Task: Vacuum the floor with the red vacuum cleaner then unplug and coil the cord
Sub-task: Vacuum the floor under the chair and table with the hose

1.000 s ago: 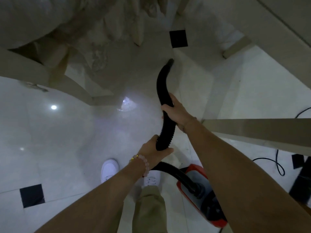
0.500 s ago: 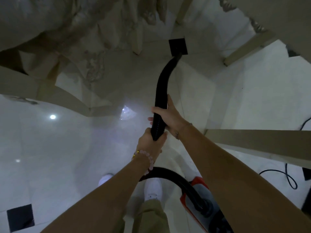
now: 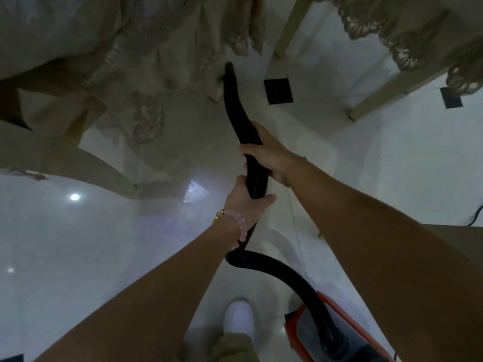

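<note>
Head view: both hands clamped on the black hose [image 3: 235,105], right hand [image 3: 269,152] higher up, left hand [image 3: 245,199] just below, nearly touching. Hose tip reaches the floor [image 3: 392,165] by draped lace fabric [image 3: 146,74]. Hose loops back to the red vacuum cleaner [image 3: 337,333], bottom right beside a white shoe [image 3: 239,320]. Pink bead bracelet [image 3: 239,226] on left wrist. Black cord [image 3: 477,215] at right edge.
</note>
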Tool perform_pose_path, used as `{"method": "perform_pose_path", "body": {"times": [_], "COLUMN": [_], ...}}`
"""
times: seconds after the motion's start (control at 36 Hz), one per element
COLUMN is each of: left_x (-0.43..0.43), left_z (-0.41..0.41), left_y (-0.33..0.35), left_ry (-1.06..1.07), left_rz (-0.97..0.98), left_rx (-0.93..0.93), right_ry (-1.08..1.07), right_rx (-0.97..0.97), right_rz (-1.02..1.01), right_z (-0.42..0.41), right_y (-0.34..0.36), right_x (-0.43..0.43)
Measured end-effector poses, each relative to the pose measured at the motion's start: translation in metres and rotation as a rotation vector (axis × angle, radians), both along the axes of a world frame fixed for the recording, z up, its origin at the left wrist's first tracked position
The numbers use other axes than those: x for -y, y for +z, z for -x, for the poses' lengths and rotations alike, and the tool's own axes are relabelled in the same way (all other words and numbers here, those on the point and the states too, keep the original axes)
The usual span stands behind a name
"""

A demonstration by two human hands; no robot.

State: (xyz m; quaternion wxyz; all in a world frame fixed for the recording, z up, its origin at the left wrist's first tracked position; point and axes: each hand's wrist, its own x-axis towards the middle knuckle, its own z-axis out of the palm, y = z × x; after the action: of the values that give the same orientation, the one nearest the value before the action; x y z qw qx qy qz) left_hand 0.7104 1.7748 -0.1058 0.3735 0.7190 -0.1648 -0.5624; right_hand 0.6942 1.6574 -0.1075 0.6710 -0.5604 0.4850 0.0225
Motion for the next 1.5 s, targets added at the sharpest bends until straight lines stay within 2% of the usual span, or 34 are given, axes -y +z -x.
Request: {"method": "perform_pose_path", "body": {"times": [0.33, 0.61, 0.92, 1.11, 1.5], "left_x": [-0.020, -0.011, -0.004, -0.004, -0.006], "left_z": [-0.005, 0.012, 0.050, 0.061, 0.064], "left_y": [-0.014, -0.007, 0.005, 0.004, -0.004], "left_ry": [-0.126, -0.211, -0.442, -0.506, -0.461], "left_rz": [0.008, 0.121, 0.094, 0.114, 0.128], "left_rx": [0.053, 0.098, 0.191, 0.210, 0.181], "right_ry": [-0.095, -0.456, -0.834, -0.799, -0.575], "right_rx": [-0.097, -0.118, -0.182, -0.127, -0.084], "right_rz": [0.158, -0.013, -0.126, -0.152, -0.098], "right_z": [0.004, 0.056, 0.127, 0.145, 0.137], "right_y": [-0.023, -0.021, -0.018, -0.016, -0.023], "right_x": [0.017, 0.032, 0.026, 0.027, 0.036]}}
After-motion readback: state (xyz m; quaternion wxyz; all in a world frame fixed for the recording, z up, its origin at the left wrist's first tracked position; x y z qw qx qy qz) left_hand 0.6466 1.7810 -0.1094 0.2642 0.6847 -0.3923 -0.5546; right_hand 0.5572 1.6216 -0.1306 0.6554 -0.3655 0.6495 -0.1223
